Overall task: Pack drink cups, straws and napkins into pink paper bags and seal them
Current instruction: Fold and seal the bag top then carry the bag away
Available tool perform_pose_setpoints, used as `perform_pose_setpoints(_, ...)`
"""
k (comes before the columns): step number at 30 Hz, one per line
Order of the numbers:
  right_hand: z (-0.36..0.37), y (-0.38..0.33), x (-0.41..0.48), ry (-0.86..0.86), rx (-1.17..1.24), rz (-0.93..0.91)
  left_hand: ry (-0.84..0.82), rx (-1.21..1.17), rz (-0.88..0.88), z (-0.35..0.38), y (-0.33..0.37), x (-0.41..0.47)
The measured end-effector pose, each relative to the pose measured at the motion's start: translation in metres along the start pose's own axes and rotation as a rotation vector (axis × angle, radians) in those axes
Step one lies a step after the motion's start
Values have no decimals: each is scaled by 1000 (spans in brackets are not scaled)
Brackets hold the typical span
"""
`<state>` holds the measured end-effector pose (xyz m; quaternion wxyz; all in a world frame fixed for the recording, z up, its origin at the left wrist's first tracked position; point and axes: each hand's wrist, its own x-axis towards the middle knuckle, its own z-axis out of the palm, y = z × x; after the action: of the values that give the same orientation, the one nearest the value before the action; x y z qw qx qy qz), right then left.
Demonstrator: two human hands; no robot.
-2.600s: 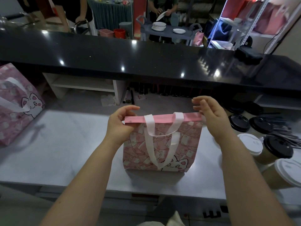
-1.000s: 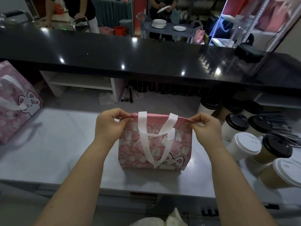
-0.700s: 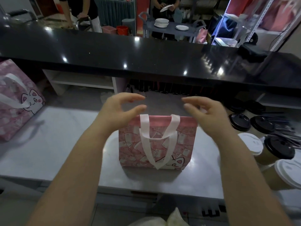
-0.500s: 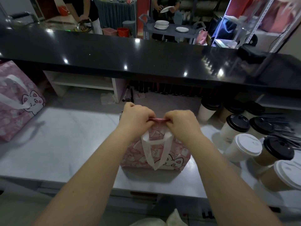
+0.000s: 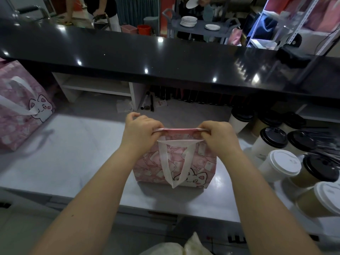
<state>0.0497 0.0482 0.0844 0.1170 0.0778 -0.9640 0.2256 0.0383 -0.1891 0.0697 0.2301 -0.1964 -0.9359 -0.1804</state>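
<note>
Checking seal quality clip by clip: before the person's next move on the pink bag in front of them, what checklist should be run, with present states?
1. Left hand pinches the top edge of the pink bag: ok.
2. Right hand pinches the same edge: ok.
3. Top edge closed between the two hands: ok. Ends under the hands: cannot tell.
4. Bag stands upright on the counter: ok.
5. The white handle hangs free down the front: ok.
6. Cup, straw and napkin inside: cannot tell, nothing of the inside shows.

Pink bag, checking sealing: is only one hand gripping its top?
No, both the left hand and right hand pinch the pink bag.
</note>
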Motion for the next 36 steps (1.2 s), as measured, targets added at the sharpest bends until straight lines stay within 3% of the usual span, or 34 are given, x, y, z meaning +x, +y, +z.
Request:
perform_pose_setpoints(4, -13, 28, -8, -98, 355, 105, -50, -105, -24, -14, -28, -3)
perform_pose_setpoints(6, -12, 37, -11, -96, 409, 118, -35, -120, -42, -14, -33, -5)
perform_pose_setpoints(11, 10, 31, -6, 178, 261, 62, 91, -89, -100, 0, -23, -3)
perform_pose_setpoints(14, 19, 32, -6, 230, 398, 66, 176, -171, -131, 4, -32, -11)
perform_pose_setpoints(18, 27, 40, -13, 203, 573, 176, 151, -525, -419, 11, -43, -25)
perform_pose_setpoints(23, 35, 34, -6, 288, 668, 244, 240, -665, -527, 20, -44, -22)
perform_pose_setpoints(26, 53, 30, -18, 191, 800, 284, 281, -901, -614, 29, -39, -33)
perform_pose_setpoints(32, 98, 40, -92, 120, 916, 404, 123, -1069, -846, 64, -26, -120)
perform_pose_setpoints(36, 109, 36, -100, 146, 990, 441, 166, -1110, -897, 74, -17, -143)
